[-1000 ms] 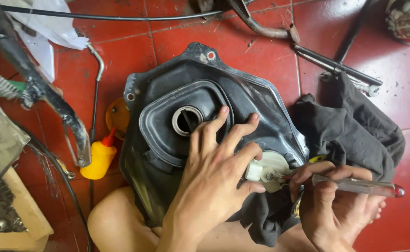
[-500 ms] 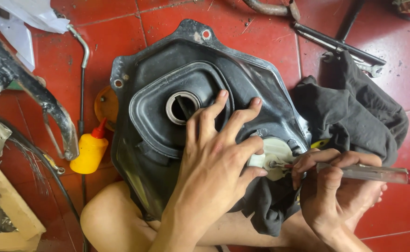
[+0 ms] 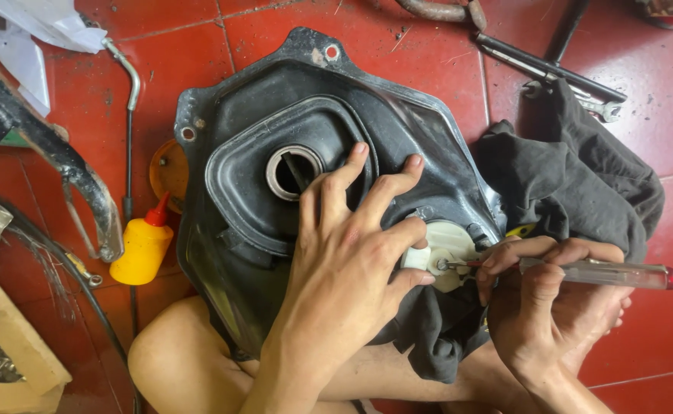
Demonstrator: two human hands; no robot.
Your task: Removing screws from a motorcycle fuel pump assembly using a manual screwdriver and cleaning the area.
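my left hand (image 3: 344, 253) lies flat and spread on the black fuel tank (image 3: 275, 153) at frame centre, fingers apart, thumb and forefinger pressing beside the white round fitting (image 3: 447, 249) at the tank's lower right edge. my right hand (image 3: 551, 299), lower right of frame, is clamped around a clear-handled screwdriver (image 3: 597, 272); its long axis runs nearly level, red cap toward the right edge, tip pointing left onto a small screw at the fitting. so the fitting lies just left of the right hand and touching the left thumb; both hands are at it, the right 1 doing the driving. the tank's round filler opening (image 3: 294, 170) sits open, upper left of my fingers; inside is dark, contents not readable. a dark cloth (image 3: 574, 184) is bunched right of the tank. a yellow bottle with red nozzle (image 3: 143, 245) stands on the red tiled floor (image 3: 658, 115), left of the tank.
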